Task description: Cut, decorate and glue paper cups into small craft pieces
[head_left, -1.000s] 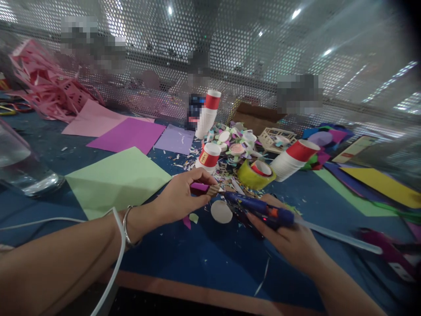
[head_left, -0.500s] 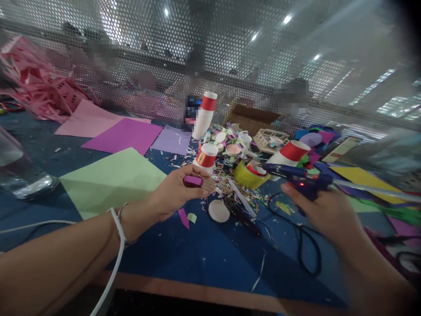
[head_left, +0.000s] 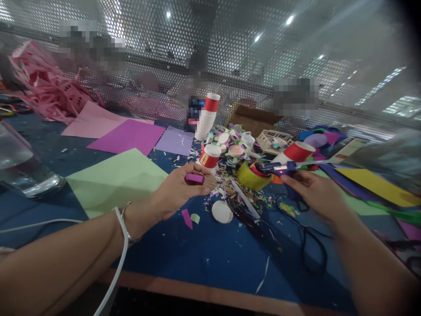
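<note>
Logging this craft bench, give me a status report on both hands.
Left hand pinching purple block. Right hand gripping blue glue gun, nozzle over yellow tape roll. Paper scraps between the hands.

Head camera, close, looking forward-down over cluttered table (head_left: 204, 259)

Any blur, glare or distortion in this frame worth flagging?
Head view: the right hand and its blue glue gun are motion-blurred; the left hand holding the purple piece is sharper; ceiling lights glare through the perforated screen; edges bow, top-right corner vignetted.
</note>
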Demonstrator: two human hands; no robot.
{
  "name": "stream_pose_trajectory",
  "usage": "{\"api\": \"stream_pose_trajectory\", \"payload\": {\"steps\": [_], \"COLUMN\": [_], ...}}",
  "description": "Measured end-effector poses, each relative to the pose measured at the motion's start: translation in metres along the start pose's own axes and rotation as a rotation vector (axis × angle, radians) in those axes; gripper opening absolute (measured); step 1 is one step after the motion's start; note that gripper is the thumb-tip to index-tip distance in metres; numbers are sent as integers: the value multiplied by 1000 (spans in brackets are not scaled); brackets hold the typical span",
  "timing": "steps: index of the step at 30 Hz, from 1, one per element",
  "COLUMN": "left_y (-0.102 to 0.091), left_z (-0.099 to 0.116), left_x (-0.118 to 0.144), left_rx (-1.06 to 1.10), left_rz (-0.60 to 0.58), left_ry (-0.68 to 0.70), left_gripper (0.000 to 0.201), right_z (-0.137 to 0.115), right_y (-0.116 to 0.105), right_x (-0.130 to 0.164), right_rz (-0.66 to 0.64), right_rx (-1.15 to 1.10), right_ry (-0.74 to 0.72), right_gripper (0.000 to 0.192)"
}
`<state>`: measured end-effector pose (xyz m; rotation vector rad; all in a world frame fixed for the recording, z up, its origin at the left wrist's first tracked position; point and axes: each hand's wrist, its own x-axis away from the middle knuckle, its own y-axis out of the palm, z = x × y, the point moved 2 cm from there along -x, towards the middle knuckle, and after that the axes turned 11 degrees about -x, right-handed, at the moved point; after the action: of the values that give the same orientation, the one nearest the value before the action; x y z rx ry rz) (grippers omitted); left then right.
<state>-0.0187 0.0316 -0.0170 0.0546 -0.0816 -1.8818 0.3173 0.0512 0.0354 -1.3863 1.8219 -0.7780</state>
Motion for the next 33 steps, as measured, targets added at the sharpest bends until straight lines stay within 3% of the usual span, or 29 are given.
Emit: {"api": "stream_pose_trajectory", "payload": {"steps": [3, 5, 8, 10, 14, 16, 19, 24, 33], "left_y": [-1, -2, -1, -1, 0, -2, -5, -7, -9], "left_z": [-1, 1, 6, 11, 14, 12, 8, 2, 1], "left_x": [0, 0, 1, 1, 1, 0, -1, -2, -3], "left_rx": [-2, -39, -80, -61, -55, -69, -87, -115, -141], "left_rz": [2, 21, 64, 86, 113, 115, 112, 55, 64], "left_ry": [17, 17, -22, -52, -47, -33, -5, 49, 71], "left_gripper": [40, 40, 38, 39, 39, 40, 41, 40, 38], "right_z": [-6, -7, -18, -34, -80, -99, -117, -135, -147], "right_y": [-11, -12, -3, 11, 54, 74, 97, 121, 132], "right_x": [15, 26, 48, 62, 89, 97, 101, 98, 93], "right_rz": [128, 147, 194, 141, -334, -454, -580, -665, -715], "right_rx": [114, 170, 147, 26, -85, -65, -16, 73, 48], "right_ry": [39, 74, -25, -185, -646, -789, -850, -883, -819], "right_gripper": [24, 18, 19, 22, 19, 20, 21, 23, 15]}}
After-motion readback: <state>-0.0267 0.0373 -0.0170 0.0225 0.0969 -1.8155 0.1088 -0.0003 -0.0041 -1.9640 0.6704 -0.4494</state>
